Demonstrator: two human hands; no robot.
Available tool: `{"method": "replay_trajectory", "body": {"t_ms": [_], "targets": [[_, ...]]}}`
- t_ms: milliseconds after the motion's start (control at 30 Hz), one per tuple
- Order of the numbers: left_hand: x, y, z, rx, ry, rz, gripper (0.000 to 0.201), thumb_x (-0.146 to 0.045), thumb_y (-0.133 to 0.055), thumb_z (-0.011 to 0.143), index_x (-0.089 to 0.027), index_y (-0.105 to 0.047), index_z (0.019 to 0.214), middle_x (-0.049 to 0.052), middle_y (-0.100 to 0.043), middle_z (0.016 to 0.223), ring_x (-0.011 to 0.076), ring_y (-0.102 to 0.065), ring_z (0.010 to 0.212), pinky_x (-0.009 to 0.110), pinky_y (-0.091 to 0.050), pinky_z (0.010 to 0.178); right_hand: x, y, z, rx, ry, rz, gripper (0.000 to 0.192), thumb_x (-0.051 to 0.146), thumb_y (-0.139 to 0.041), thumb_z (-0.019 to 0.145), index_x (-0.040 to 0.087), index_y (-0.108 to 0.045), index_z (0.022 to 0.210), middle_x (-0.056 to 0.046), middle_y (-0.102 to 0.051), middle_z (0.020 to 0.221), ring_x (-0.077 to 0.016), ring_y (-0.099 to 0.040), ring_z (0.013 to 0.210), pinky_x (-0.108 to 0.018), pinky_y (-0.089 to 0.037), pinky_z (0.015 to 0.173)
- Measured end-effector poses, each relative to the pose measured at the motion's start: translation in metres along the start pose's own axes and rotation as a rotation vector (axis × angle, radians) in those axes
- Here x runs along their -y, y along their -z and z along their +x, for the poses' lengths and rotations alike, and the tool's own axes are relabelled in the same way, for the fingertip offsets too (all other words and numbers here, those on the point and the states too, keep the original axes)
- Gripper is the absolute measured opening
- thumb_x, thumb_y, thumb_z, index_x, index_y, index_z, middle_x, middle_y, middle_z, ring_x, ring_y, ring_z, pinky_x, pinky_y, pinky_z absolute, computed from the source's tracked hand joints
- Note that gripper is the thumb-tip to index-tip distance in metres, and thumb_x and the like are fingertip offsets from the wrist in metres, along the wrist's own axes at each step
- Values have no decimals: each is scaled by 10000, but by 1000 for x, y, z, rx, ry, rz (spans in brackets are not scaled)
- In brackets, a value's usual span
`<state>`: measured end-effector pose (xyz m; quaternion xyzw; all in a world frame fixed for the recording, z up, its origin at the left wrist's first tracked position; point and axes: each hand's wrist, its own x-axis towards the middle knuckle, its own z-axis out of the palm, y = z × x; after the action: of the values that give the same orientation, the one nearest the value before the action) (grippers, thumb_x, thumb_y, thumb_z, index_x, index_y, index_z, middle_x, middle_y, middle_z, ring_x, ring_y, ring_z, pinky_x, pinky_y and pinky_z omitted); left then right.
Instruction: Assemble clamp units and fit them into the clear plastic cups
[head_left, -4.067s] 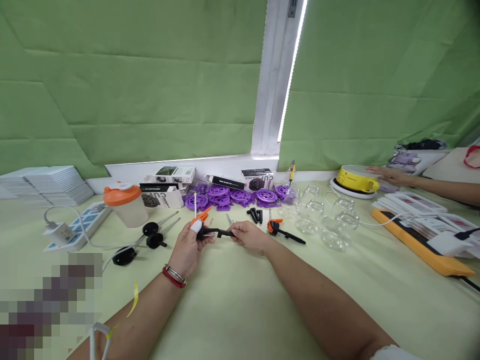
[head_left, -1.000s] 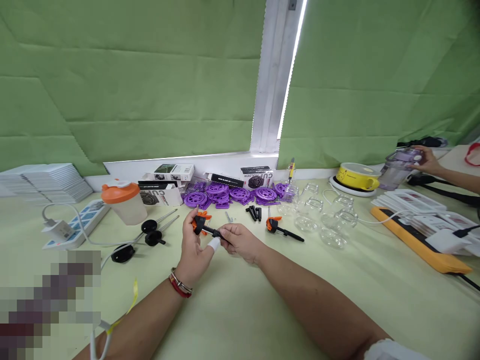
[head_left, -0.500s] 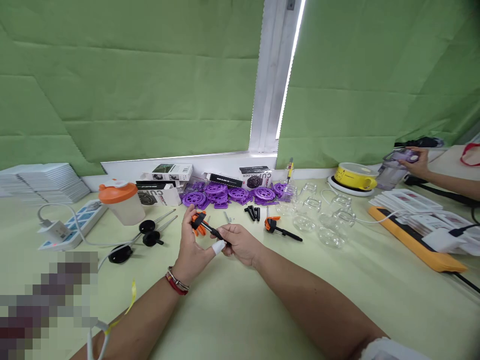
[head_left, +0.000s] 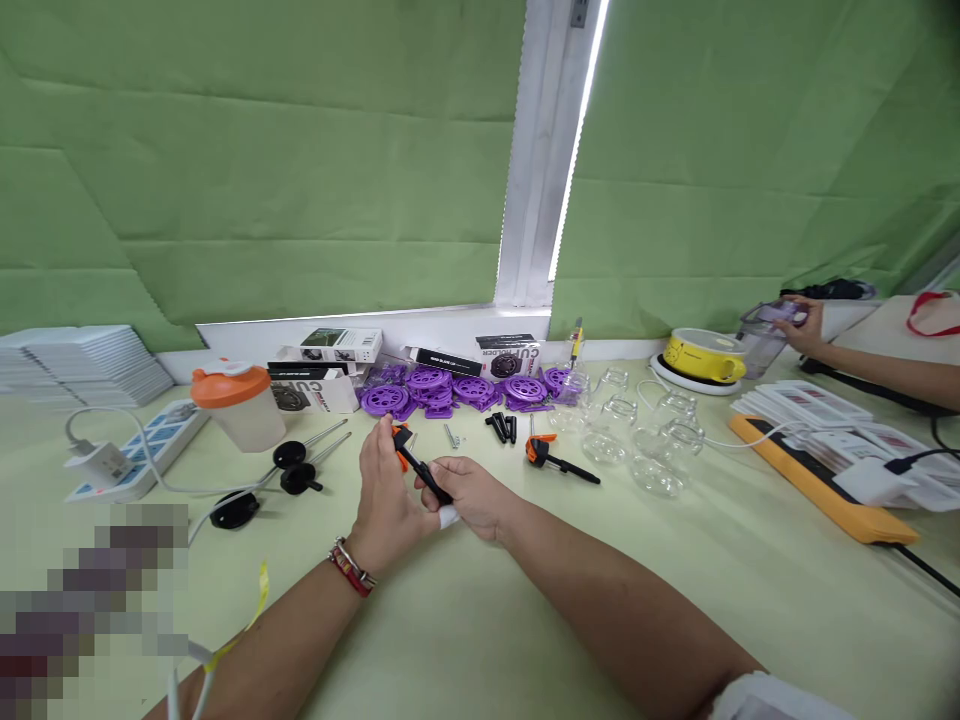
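Both hands grip one small clamp, left hand [head_left: 386, 500] at its orange head, right hand [head_left: 466, 497] on the black bar [head_left: 424, 473], which could slip free and drop onto the surface [head_left: 465, 620].

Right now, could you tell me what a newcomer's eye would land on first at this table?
Mid-table, the left hand and right hand together hold a small black and orange clamp. Behind them a pile of purple wheels lies below the window; an orange-lidded shaker stands to the left, clear glass jars to the right.
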<state>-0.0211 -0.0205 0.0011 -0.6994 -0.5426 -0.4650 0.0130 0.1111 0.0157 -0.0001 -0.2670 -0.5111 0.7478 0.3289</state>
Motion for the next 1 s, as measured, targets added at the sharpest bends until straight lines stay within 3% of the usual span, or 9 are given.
{"method": "replay_trajectory", "body": {"t_ms": [133, 267, 533, 767, 1000], "targets": [[0, 0, -1, 15, -31, 86, 1161, -335, -734, 529, -126, -47, 1441, 218, -277, 1393, 417, -226, 1312, 583, -233, 1048, -5, -3, 2, -28, -26, 35, 396, 528, -618, 749, 134, -582, 738, -6, -559, 591, -108, -481, 558, -261, -366, 598], [2, 0, 0, 55, -40, 78, 1211, -399, -753, 473, -106, -86, 1441, 233, -268, 1401, 429, -234, 1308, 577, -224, 1050, -10, -2, 4, -69, -67, 46, 363, 488, -648, 735, 132, -592, 697, -12, -570, 664, -98, -470, 591, -251, -370, 614], [0, 2, 0, 132, -21, 71, 1284, -468, -766, 421, -116, -80, 1448, 226, -260, 1403, 434, -232, 1307, 566, -248, 1038, -9, 2, 4, -31, -131, 89, 358, 473, -667, 724, 126, -594, 676, 0, -547, 608, -93, -463, 563, -246, -364, 589], [1, 3, 2, 102, -69, 118, 1214, -490, -766, 436, -125, -161, 1423, 205, -387, 1325, 412, -364, 1222, 535, -293, 1008, -9, 3, 6, -32, -156, 135, 334, 435, -697, 706, 113, -613, 676, -13, -571, 601, -101, -502, 561, -262, -388, 604], [-2, 4, 4, 108, 6, 157, 1132, -574, -729, 452, -105, -268, 1374, 170, -519, 1146, 381, -507, 1053, 501, -384, 914, -4, -1, 6, -93, -179, 146, 260, 344, -690, 704, 110, -607, 626, -10, -574, 565, -99, -513, 540, -255, -397, 595]]}}
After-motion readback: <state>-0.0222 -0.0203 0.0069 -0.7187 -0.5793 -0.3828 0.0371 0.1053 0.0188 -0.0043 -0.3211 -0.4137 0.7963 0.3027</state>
